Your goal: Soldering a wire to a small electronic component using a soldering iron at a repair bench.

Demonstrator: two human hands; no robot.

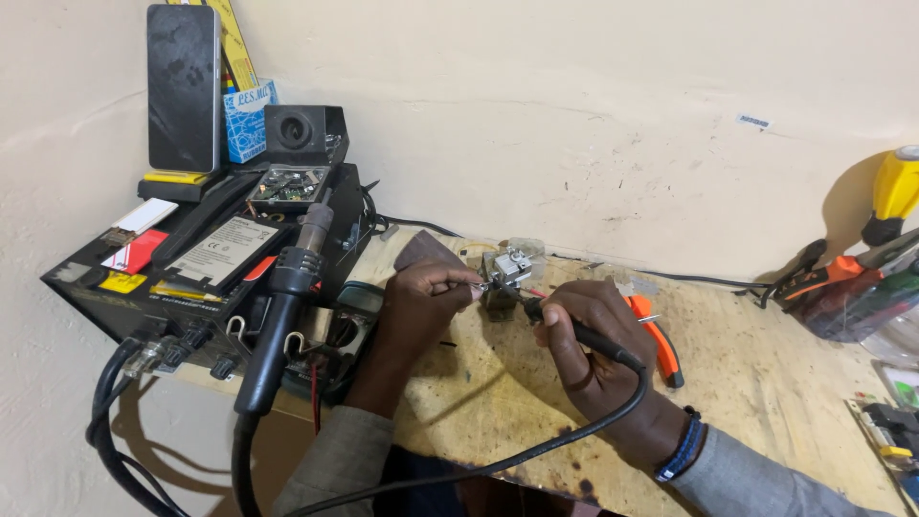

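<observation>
While pinched: hands on soldering iron, component.

Both hands meet ahead, left hand pinching with fingertips, right hand curled in a pen-like grip.

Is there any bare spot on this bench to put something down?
Yes: the wooden benchtop lies bare between the orange pliers and the tools at the right edge. It is crowded at left around the black station and both hands.
</observation>
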